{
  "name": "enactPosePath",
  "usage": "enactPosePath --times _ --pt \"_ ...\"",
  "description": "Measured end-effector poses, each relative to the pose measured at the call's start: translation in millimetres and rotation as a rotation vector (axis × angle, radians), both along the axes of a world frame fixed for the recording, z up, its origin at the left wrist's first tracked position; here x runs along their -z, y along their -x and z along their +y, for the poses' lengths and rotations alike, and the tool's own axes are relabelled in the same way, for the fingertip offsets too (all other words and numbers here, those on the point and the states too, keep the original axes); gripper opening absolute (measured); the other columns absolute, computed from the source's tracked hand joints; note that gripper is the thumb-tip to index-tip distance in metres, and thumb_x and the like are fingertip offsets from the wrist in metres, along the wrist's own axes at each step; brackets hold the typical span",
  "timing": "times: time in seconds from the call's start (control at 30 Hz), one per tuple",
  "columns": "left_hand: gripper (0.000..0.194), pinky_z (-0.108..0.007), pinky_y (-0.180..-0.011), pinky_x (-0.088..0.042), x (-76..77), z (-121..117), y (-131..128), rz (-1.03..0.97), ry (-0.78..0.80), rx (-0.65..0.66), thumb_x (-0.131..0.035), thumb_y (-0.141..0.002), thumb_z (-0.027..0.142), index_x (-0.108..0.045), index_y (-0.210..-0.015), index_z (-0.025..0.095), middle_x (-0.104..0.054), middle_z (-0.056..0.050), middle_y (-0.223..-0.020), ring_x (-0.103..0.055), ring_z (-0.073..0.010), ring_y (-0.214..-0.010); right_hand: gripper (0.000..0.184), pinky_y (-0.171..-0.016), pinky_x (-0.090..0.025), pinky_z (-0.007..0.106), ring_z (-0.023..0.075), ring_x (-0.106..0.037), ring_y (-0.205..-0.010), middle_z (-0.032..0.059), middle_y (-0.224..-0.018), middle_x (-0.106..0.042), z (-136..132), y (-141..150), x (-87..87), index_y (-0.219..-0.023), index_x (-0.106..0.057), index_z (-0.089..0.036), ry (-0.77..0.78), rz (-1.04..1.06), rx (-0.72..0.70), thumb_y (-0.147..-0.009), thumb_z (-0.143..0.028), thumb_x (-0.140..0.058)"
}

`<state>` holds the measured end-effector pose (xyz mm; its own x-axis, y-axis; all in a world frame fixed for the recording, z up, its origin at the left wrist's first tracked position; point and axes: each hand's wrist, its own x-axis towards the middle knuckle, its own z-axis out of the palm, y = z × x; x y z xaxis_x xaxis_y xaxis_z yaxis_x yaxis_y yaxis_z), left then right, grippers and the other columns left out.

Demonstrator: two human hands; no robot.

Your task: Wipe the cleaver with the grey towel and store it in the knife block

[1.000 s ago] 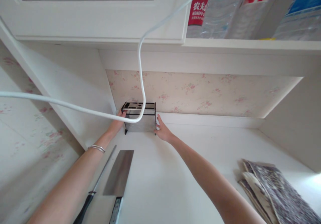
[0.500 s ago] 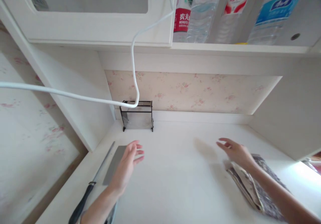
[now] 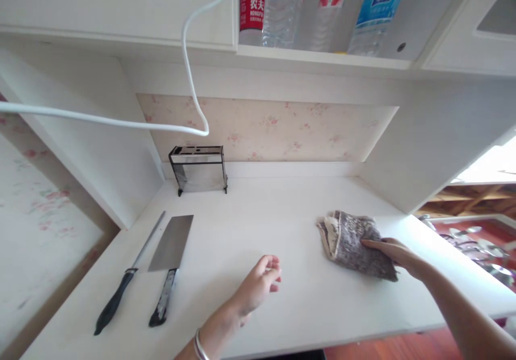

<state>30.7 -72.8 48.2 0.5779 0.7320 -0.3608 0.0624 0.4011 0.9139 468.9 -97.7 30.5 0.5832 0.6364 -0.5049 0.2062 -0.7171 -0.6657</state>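
Note:
My right hand (image 3: 393,252) grips the right edge of a folded grey-brown towel (image 3: 355,244), thumb on top and the other fingers hidden underneath. The towel lies on the right part of the white counter (image 3: 250,215). Over the counter's middle, near the front, my left hand (image 3: 262,282) is empty, its fingers loosely curled and apart. To its left lies a cleaver (image 3: 173,242) with a worn black handle. Beside that is a sharpening steel (image 3: 147,247) with a black grip.
A black-framed knife rack (image 3: 199,169) stands against the back wall at left. A white cable (image 3: 141,126) hangs across the upper left. Several plastic bottles (image 3: 282,11) stand on the shelf above. Side panels (image 3: 80,118) bound the counter.
My right hand has come down onto the towel and taken hold of its edge. My left hand has moved right, away from the cleaver. The view has turned rightward and down.

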Motion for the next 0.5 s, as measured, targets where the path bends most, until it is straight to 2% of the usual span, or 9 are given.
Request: enactPosePath --times 0.13,0.23,0.37,0.5 --pt "0.033 -0.03 -0.083 -0.047 10.4 -7.5 12.3 0.051 -0.08 -0.019 -0.05 -0.086 0.039 -0.053 -0.11 0.017 -0.054 -0.008 -0.108 -0.056 -0.0172 -0.095 0.048 -0.073 -0.056 0.034 0.0275 -0.07 -0.084 0.0157 -0.1 -0.072 11.1 30.9 -6.8 -0.105 -0.062 -0.015 -0.168 0.225 -0.037 -0.065 -0.037 -0.077" --pt "0.03 -0.027 -0.077 -0.046 22.5 -9.9 31.9 0.189 -0.26 -0.085 -0.048 -0.087 0.04 -0.056 -0.104 0.016 -0.058 -0.006 -0.095 -0.056 -0.0161 -0.085 0.055 -0.075 -0.057 0.036 0.0269 -0.07 -0.086 0.0134 -0.106 -0.071 24.7 69.3 -19.1 -0.118 -0.054 -0.019 -0.278 0.293 -0.061 -0.07 -0.037 -0.074" --pt "0.027 -0.025 -0.068 -0.043 41.9 -12.2 56.2 0.407 -0.498 -0.094 -0.043 -0.089 0.036 -0.06 -0.091 0.016 -0.06 -0.005 -0.081 -0.055 -0.0155 -0.073 0.058 -0.077 -0.058 0.038 0.0265 -0.07 -0.087 0.0105 -0.106 -0.071 44.6 140.5 -52.7 -0.123 -0.05 -0.023 -0.396 0.484 -0.17 -0.072 -0.037 -0.074" --pt "0.027 -0.023 -0.062 -0.041 60.9 -17.3 68.4 0.468 -0.673 -0.05 -0.041 -0.089 0.033 -0.062 -0.084 0.017 -0.061 -0.004 -0.072 -0.054 -0.0142 -0.065 0.056 -0.076 -0.057 0.039 0.0263 -0.07 -0.085 0.0095 -0.102 -0.072 64.9 217.4 -85.8 -0.122 -0.051 -0.023 -0.504 0.729 -0.288 -0.072 -0.033 -0.074"
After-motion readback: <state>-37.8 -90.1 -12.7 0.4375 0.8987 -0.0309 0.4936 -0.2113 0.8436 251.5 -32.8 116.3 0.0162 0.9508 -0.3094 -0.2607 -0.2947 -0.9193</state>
